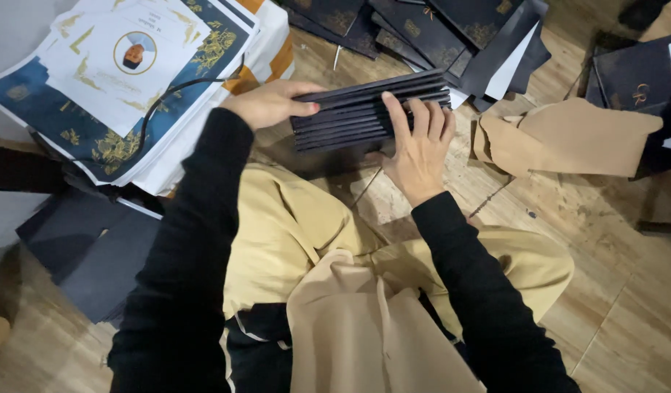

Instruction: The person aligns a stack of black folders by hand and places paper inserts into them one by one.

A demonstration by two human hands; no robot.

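I hold a stack of several dark navy folded cards (364, 109) on edge above the wooden floor, in front of my crossed legs in tan trousers. My left hand (270, 102) grips the stack's left end, thumb on top. My right hand (415, 145) presses its fingers flat against the near face of the stack at its right end. Both sleeves are black.
A pile of white and navy printed sheets with gold ornament (124, 80) lies at the upper left. Loose dark cards with gold marks (437, 29) are spread at the top. A tan cloth (568, 138) lies to the right, dark sheets (88, 247) at the left.
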